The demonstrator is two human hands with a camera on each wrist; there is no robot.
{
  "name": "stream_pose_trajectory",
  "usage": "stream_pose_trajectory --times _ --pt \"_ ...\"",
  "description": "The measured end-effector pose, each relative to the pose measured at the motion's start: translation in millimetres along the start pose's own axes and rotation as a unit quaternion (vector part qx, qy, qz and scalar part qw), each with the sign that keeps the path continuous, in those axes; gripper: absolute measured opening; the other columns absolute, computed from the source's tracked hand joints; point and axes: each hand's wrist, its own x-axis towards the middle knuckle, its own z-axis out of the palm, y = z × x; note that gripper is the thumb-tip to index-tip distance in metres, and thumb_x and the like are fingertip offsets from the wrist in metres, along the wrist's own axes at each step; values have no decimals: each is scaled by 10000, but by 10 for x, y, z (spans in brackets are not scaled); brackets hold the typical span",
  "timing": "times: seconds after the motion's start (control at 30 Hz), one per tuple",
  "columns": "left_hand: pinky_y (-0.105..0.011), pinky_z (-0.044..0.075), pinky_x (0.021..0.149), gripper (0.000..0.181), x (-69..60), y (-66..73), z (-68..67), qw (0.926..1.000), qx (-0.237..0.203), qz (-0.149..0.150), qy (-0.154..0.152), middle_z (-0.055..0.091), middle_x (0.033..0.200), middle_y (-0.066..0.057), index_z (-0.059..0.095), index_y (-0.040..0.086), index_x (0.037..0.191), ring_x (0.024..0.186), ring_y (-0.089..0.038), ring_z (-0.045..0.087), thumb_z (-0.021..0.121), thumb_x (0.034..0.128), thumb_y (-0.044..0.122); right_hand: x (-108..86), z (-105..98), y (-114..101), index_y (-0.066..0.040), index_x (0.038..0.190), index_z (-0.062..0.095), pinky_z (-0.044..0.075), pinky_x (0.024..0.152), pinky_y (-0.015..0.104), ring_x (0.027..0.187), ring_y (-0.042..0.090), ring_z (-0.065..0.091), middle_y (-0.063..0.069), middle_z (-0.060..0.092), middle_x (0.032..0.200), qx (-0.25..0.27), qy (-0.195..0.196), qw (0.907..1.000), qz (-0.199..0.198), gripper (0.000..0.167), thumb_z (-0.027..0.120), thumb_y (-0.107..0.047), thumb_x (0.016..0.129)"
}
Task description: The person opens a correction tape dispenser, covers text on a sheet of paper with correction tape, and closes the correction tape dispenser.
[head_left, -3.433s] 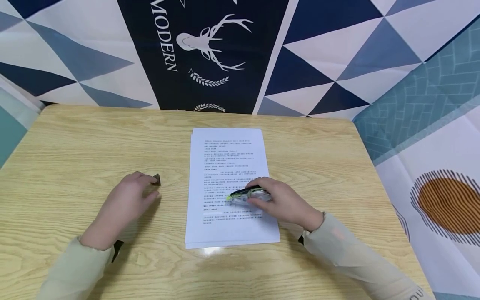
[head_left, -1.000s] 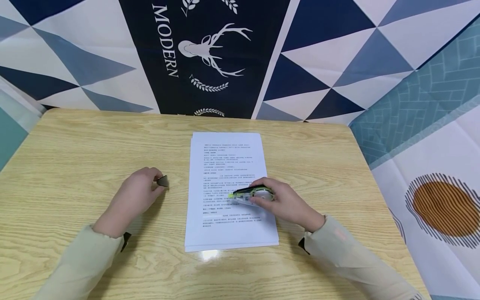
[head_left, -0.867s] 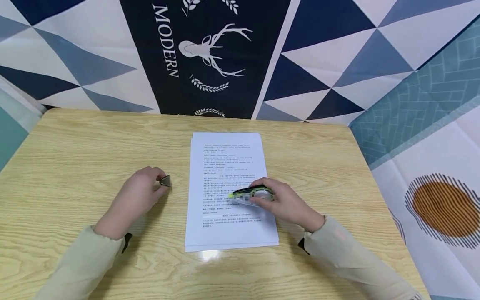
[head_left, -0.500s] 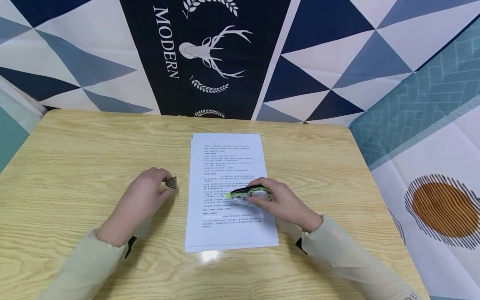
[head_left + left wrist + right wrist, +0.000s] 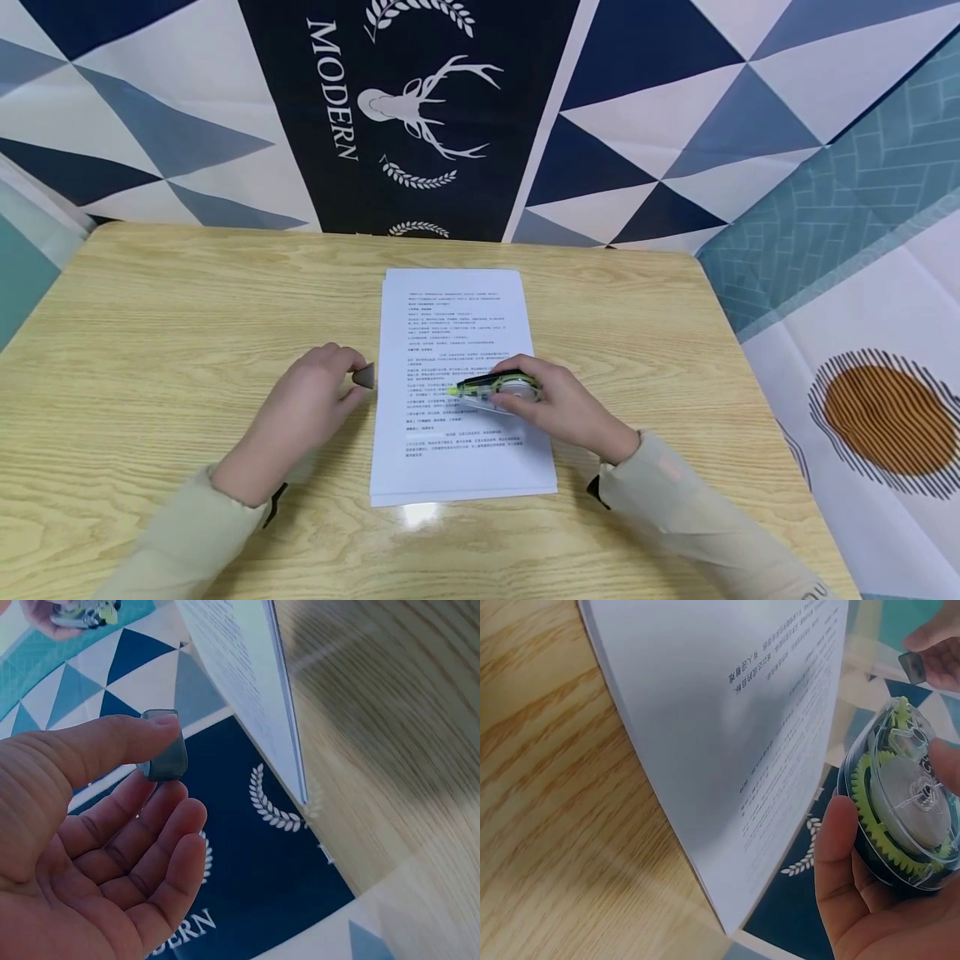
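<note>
A correction tape dispenser [image 5: 498,387], clear-bodied with green gears in the right wrist view, is gripped in my right hand [image 5: 566,408] above the printed sheets. Its green tip points left. My left hand [image 5: 315,404] pinches a small dark translucent cap [image 5: 364,376] between thumb and forefinger, just off the left edge of the paper; its other fingers curl loosely in the left wrist view. The cap [image 5: 165,745] and the dispenser [image 5: 904,799] are apart. Under the dispenser lies the stack of printed paper [image 5: 450,479], partly shadowed by the right hand.
The stack lies on a wood-grain table [image 5: 187,333]. A patterned cloth with a deer head [image 5: 397,104] hangs behind the table's back edge. Another printed cloth [image 5: 888,421] is at the right side.
My left hand has moved right with the cap, toward the paper and the dispenser. The right hand has shifted slightly left, still holding the dispenser.
</note>
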Motion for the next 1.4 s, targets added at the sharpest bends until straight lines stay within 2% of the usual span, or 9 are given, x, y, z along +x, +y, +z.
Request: stream_pose_trajectory --times 0.17,0.63,0.93,1.4 --pt "-328 466 662 197 8 71 47 9997 40 190 130 638 846 -67 640 12 918 755 -193 551 736 746 16 12 16 -12 -268 1104 617 441 835 314 980 105 578 -82 641 1103 112 19 9999 19 263 682 -295 850" --pt "-292 438 643 195 14 211 146 9991 19 383 179 613 812 -30 626 31 899 703 -145 491 742 743 20 72 52 -52 -269 1108 616 428 878 342 1035 109 578 -82 644 1110 400 -34 9992 90 263 679 -292 853" --pt "-303 466 681 169 18 289 202 9984 -29 538 146 615 815 -7 619 51 890 735 -146 535 731 763 50 92 84 -60 -263 1119 613 445 893 347 1019 105 593 -66 647 1110 483 -69 9988 48 269 672 -290 858" --pt "-305 473 684 176 30 341 242 9972 160 703 177 599 799 8 612 73 866 736 -141 544 747 752 67 98 114 -74 -275 1124 609 439 891 345 1028 102 583 -78 636 1123 531 -101 9985 20 268 664 -303 863"
